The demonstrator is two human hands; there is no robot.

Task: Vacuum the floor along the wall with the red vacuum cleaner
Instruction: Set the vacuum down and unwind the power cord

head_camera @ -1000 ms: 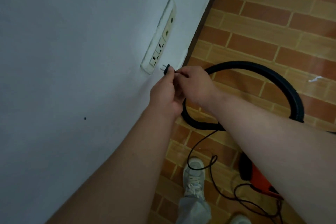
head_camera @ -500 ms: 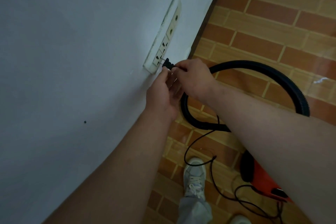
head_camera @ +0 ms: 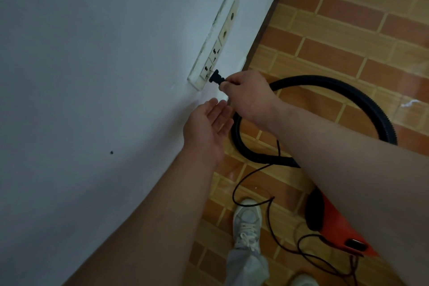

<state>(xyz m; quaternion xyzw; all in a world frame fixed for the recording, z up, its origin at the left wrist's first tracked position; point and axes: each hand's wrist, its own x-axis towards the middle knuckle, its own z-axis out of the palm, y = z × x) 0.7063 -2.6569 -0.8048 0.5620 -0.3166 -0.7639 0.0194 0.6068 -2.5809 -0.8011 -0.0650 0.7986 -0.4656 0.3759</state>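
A white socket strip [head_camera: 218, 37] is fixed to the pale wall [head_camera: 92, 76]. My right hand [head_camera: 247, 95] pinches the black plug [head_camera: 216, 77], whose prongs sit at the lowest socket. Just below it, my left hand [head_camera: 206, 127] hangs open, palm up, holding nothing. The red vacuum cleaner [head_camera: 334, 227] lies on the floor at the lower right, partly hidden by my right forearm. Its black ribbed hose [head_camera: 362, 100] loops across the tiles. The thin black cord [head_camera: 274, 234] trails from the plug down to the vacuum.
The floor [head_camera: 348, 30] has orange and brown brick-pattern tiles, and a dark skirting line [head_camera: 269, 25] runs along the wall. My left shoe [head_camera: 247, 220] stands under the cord. A small white scrap [head_camera: 409, 102] lies on the tiles at the right.
My left hand has let go of the plug and dropped away, open. My right hand has carried the plug up to the lowest socket of the strip.
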